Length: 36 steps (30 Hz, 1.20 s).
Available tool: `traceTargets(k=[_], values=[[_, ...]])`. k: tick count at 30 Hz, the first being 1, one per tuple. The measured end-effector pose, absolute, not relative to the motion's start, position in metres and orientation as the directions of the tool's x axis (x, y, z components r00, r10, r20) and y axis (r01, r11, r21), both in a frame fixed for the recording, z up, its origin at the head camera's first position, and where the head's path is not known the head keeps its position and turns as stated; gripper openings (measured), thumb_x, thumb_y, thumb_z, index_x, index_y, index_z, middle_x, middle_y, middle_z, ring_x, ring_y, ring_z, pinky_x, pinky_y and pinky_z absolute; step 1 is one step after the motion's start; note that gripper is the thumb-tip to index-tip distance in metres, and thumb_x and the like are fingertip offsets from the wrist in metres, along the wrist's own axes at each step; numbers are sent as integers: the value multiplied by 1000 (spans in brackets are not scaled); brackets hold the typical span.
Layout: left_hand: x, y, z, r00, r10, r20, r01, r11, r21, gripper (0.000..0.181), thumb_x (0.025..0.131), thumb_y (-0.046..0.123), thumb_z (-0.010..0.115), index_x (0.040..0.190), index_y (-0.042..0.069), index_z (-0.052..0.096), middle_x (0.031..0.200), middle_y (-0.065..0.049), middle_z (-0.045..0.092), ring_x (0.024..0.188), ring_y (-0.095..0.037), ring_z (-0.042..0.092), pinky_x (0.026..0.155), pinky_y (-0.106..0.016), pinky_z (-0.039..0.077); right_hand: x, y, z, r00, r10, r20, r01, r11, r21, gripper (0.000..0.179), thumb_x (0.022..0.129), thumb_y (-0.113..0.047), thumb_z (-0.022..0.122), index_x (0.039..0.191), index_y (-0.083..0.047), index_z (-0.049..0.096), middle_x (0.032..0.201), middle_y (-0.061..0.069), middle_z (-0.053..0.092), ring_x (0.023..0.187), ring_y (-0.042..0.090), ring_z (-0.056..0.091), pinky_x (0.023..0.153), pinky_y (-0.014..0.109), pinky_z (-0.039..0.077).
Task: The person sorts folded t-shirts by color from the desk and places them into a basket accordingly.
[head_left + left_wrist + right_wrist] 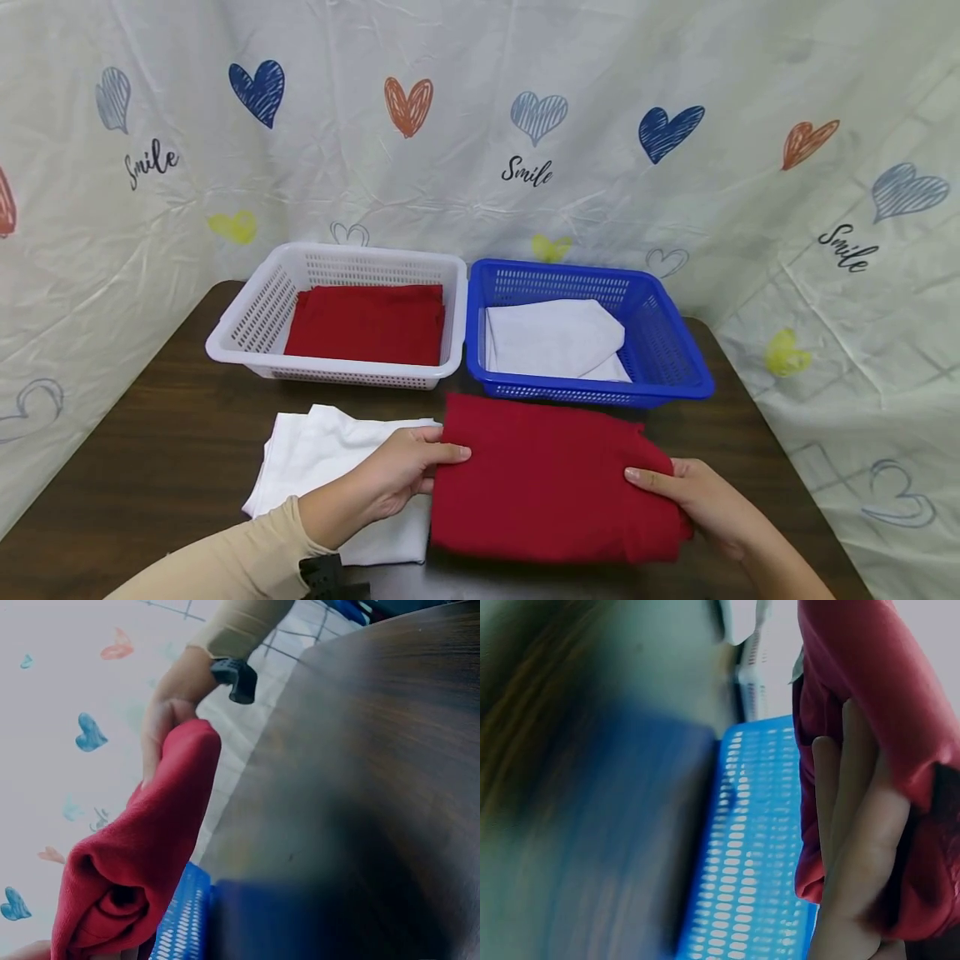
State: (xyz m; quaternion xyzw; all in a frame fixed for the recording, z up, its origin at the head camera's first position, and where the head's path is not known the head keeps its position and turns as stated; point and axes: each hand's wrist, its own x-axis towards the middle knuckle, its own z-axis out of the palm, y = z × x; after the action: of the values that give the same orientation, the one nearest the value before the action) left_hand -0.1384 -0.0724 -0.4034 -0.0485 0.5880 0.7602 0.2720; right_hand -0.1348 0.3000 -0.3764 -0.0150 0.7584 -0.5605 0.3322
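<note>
Both hands hold up a folded red cloth [551, 483] by its two ends, in front of the blue basket. My left hand [401, 471] pinches the cloth's left edge, thumb on top and fingers beneath. At the other end my right hand [697, 500] grips it with the thumb above; in the right wrist view its fingers [862, 825] lie under the folds. A folded white cloth [330, 450] lies on the table, partly behind my left forearm. The left wrist view shows the red cloth [150, 832] raised over the table, its folded layers visible at one end.
A white basket [247, 358] at the back left holds folded red cloth [367, 325]. Beside it a blue basket [675, 387] holds folded white cloth [551, 337]. Both stand on a dark wooden table [150, 467] against a curtain [465, 50] printed with hearts.
</note>
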Motion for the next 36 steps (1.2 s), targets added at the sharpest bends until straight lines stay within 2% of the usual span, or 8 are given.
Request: traceTargets(k=[11, 20, 36], values=[[-144, -95, -378, -864, 319, -389, -449, -140, 882, 49, 91, 14, 69, 133, -5, 55, 99, -5, 73, 85, -17, 75, 81, -38, 62, -148, 285, -353, -766, -434, -475, 341, 351, -872, 27, 104, -30, 49, 98, -11, 68, 83, -3, 77, 74, 15, 75, 68, 30, 61], [-152, -111, -365, -870, 292, -398, -450, -136, 883, 50, 92, 15, 67, 136, -4, 53, 102, -6, 72, 86, -17, 75, 82, -37, 62, -160, 267, -340, -786, -445, -430, 285, 356, -890, 26, 103, -31, 51, 96, -15, 70, 86, -4, 76, 77, 16, 75, 69, 31, 61], [-169, -138, -345, -856, 334, -395, -464, -160, 871, 53, 96, 17, 63, 143, -1, 45, 105, -3, 70, 91, -17, 74, 85, -34, 61, -180, 242, -328, -802, -430, -415, 268, 361, -893, 27, 101, -35, 55, 101, -11, 67, 86, -5, 75, 78, 15, 75, 72, 29, 61]])
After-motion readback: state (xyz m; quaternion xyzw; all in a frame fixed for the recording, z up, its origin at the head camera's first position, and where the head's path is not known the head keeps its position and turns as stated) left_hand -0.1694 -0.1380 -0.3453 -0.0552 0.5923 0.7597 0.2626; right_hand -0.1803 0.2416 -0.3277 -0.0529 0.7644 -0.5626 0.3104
